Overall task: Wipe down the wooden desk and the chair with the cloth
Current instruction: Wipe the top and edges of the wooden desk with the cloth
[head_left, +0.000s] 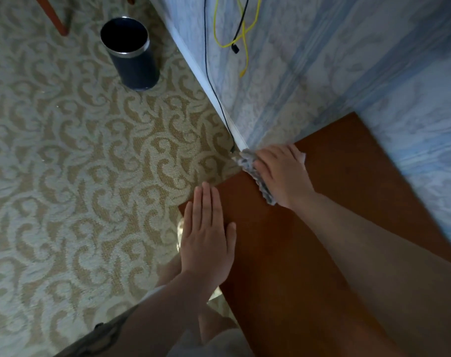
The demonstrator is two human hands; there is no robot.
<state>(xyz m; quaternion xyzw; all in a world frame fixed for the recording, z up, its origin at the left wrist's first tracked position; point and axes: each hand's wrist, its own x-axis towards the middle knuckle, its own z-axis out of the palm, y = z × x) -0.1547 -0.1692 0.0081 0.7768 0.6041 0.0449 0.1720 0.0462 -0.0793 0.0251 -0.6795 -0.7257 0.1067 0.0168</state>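
Looking down, we see the right hand (pixel 281 173) pressing the cloth (pixel 255 173) onto the desk (pixel 348 176) at its far corner by the wall (pixel 322 60), fingers bent over the cloth. The left hand (pixel 206 240) lies flat, fingers straight and together, on the desk's near corner. A bin (pixel 131 52) stands on the carpet (pixel 51 150), well apart.

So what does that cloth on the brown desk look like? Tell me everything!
The crumpled pale cloth with grey-blue speckles looks soft and bunched. It lies at the far corner of the reddish-brown wooden desk, close to the wall. The right hand presses on it, covering most of it; a speckled strip shows along the hand's left side and a white corner behind the fingers.
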